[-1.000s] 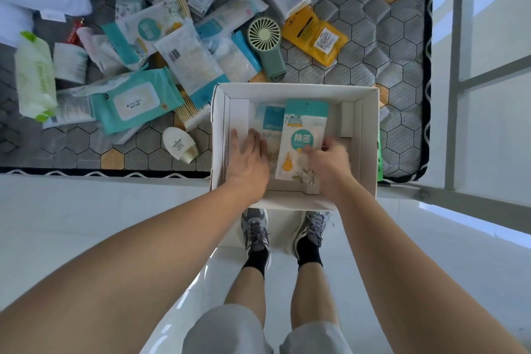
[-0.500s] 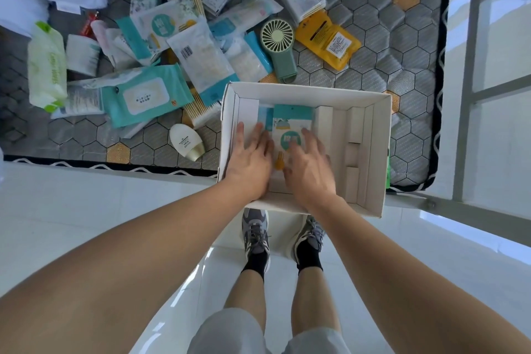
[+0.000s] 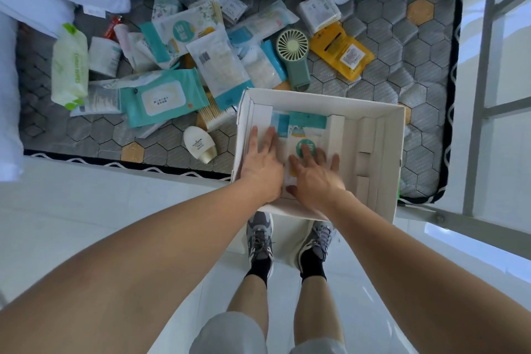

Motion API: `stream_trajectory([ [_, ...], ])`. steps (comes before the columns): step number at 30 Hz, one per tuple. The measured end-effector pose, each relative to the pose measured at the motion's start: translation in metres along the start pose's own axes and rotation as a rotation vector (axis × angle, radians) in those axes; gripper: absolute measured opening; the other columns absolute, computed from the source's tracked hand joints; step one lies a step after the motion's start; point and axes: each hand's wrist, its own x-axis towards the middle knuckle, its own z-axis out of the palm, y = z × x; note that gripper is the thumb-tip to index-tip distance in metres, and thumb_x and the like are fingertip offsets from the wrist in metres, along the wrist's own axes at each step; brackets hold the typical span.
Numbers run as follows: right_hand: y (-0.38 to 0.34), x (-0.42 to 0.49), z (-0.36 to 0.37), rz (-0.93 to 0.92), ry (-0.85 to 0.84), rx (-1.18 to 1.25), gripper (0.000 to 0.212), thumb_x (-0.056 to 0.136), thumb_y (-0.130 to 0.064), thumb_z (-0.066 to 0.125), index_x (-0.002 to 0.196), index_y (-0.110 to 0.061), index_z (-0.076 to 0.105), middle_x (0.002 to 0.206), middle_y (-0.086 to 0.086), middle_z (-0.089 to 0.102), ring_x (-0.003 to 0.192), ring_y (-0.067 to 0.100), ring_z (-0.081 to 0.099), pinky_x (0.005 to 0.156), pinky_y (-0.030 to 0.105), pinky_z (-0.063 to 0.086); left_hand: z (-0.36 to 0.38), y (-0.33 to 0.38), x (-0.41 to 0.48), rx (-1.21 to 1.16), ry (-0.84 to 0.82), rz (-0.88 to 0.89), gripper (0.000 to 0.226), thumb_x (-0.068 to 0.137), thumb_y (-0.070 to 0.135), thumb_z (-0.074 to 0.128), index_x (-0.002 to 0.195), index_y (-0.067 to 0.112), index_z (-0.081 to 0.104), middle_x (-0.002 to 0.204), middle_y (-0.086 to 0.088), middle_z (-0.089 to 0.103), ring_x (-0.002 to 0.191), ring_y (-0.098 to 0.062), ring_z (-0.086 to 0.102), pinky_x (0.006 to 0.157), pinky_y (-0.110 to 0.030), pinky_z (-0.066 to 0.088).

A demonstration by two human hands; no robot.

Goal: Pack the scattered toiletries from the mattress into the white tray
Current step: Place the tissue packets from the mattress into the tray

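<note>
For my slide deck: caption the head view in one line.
Both hands, left hand and right hand, press packets flat inside the white tray; most toiletries lie scattered on the mattress.

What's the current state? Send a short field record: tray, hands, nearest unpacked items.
tray: white tray at mattress near edge, left half holds flat packets
left hand: flat, open, pressing packets in tray
right hand: flat, open, on teal-and-white packet
nearest unpacked: white bottle with gold cap, cotton swabs, green handheld fan
tray right half: white dividers only
</note>
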Motion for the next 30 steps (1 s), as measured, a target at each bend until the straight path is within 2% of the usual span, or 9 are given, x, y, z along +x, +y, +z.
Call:
stream_trajectory([
  [2,-0.007,-0.005,-0.012,-0.007,0.012,0.12,0.066,0.1,-0.048,0.046,0.158,-0.027,0.024,0.169,0.009,0.01,0.154,0.038,0.011,0.119,0.064,0.01,-0.013,-0.006,-0.007,-0.302,0.119,0.018,0.066,0.093,0.037,0.053,0.154,0.014,0.039,0.162,-0.019,0.03,0.153,-0.039,0.017,0.121,-0.065,0.009],
  [4,-0.014,-0.011,-0.024,-0.028,0.096,0.225,0.048,0.101,-0.037,0.048,0.146,-0.019,0.045,0.155,0.012,0.043,0.136,0.034,0.047,0.11,0.051,0.038,-0.022,-0.021,-0.02,-0.704,0.375,0.113,0.036,0.094,0.023,0.054,0.128,0.012,0.063,0.126,-0.012,0.065,0.116,-0.029,0.061,0.103,-0.05,0.048],
  [6,-0.02,-0.014,-0.037,-0.06,0.23,0.286,0.029,0.1,-0.034,0.05,0.119,-0.016,0.063,0.116,0.011,0.07,0.092,0.03,0.064,0.077,0.035,0.051,-0.027,-0.043,-0.034,-0.893,0.731,0.174,0.017,0.093,0.012,0.057,0.101,0.008,0.071,0.091,-0.006,0.07,0.074,-0.015,0.061,0.069,-0.033,0.057],
  [9,-0.029,-0.014,-0.059,-0.072,0.37,0.395,0.021,0.095,-0.032,0.054,0.094,-0.017,0.068,0.09,0.008,0.074,0.078,0.029,0.066,0.066,0.035,0.055,-0.036,-0.089,-0.043,-1.075,1.148,-0.156,0.012,0.092,0.008,0.061,0.094,0.006,0.072,0.08,0.001,0.067,0.061,-0.003,0.051,0.061,-0.012,0.043],
  [11,-0.036,-0.011,-0.075,-0.104,0.466,0.47,0.019,0.094,-0.027,0.059,0.09,-0.015,0.073,0.081,0.006,0.076,0.073,0.029,0.07,0.067,0.034,0.058,-0.036,-0.124,-0.029,-1.317,1.066,-0.501,0.011,0.095,0.014,0.061,0.098,0.01,0.07,0.085,0.007,0.064,0.07,0.0,0.055,0.069,-0.012,0.047],
  [13,-0.043,-0.009,-0.095,-0.109,0.534,0.509,0.018,0.093,-0.027,0.061,0.089,-0.017,0.075,0.075,-0.001,0.074,0.07,0.024,0.069,0.066,0.03,0.056,-0.024,-0.153,-0.006,-1.551,0.681,-0.719,0.018,0.097,0.025,0.061,0.107,0.012,0.068,0.098,0.004,0.066,0.088,-0.009,0.063,0.084,-0.028,0.056],
  [16,-0.047,-0.001,-0.117,-0.086,0.625,0.557,0.016,0.093,-0.025,0.062,0.089,-0.018,0.076,0.073,-0.009,0.067,0.07,0.017,0.066,0.063,0.026,0.051,-0.004,-0.171,0.025,-1.653,0.348,-0.709,0.029,0.095,0.034,0.061,0.113,0.013,0.068,0.107,-0.007,0.072,0.097,-0.023,0.069,0.089,-0.043,0.059],
  [23,-0.045,0.027,-0.15,-0.046,0.766,0.612,0.016,0.092,-0.022,0.062,0.088,-0.014,0.076,0.073,-0.009,0.067,0.066,0.013,0.064,0.059,0.018,0.049,-0.029,-0.178,0.076,-1.672,0.348,-0.914,0.061,0.08,0.052,0.079,0.122,0.011,0.063,0.116,-0.004,0.069,0.103,-0.025,0.068,0.086,-0.035,0.058],
  [30,-0.05,0.082,-0.19,0.096,0.522,0.654,0.011,0.093,-0.022,0.059,0.091,-0.02,0.07,0.08,-0.002,0.07,0.071,0.017,0.067,0.059,0.027,0.056,-0.001,-0.19,0.09,-1.938,0.373,-0.884,0.009,0.089,0.021,0.07,0.096,0.018,0.075,0.094,-0.003,0.075,0.085,-0.02,0.073,0.08,-0.037,0.063],
])
